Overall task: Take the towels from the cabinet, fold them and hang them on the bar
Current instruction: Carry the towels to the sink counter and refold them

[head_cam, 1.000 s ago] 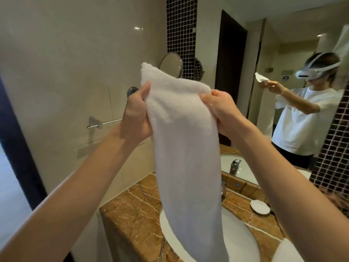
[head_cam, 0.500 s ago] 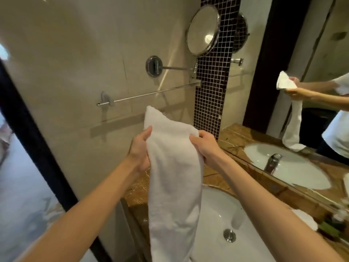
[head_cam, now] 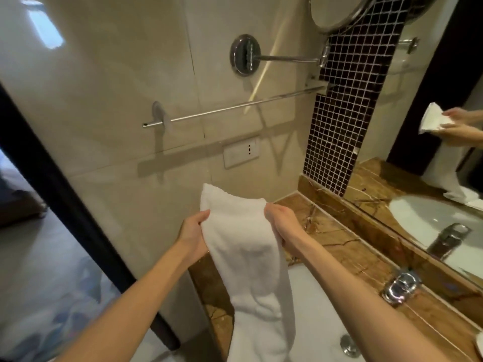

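Observation:
A white towel (head_cam: 245, 252), folded lengthwise into a long strip, hangs down in front of me over the basin. My left hand (head_cam: 193, 233) grips its left edge near the top, and my right hand (head_cam: 281, 223) grips the right edge at the same height. The towel's top end stands up a little above both hands. The chrome towel bar (head_cam: 235, 107) runs along the beige wall well above and behind the towel, with nothing hanging on it. The cabinet is out of view.
A swing-arm round mirror (head_cam: 337, 11) and its wall mount (head_cam: 244, 54) sit above the bar. A wall socket (head_cam: 241, 152) lies under it. The brown marble counter (head_cam: 347, 246) holds a white basin (head_cam: 313, 309) and chrome tap (head_cam: 398, 286); a large mirror (head_cam: 431, 194) is at right, a dark door frame (head_cam: 52, 184) at left.
Both hands have lowered the towel from face height to well below the bar, and my view has tipped down toward the counter. The grip on the towel is the same.

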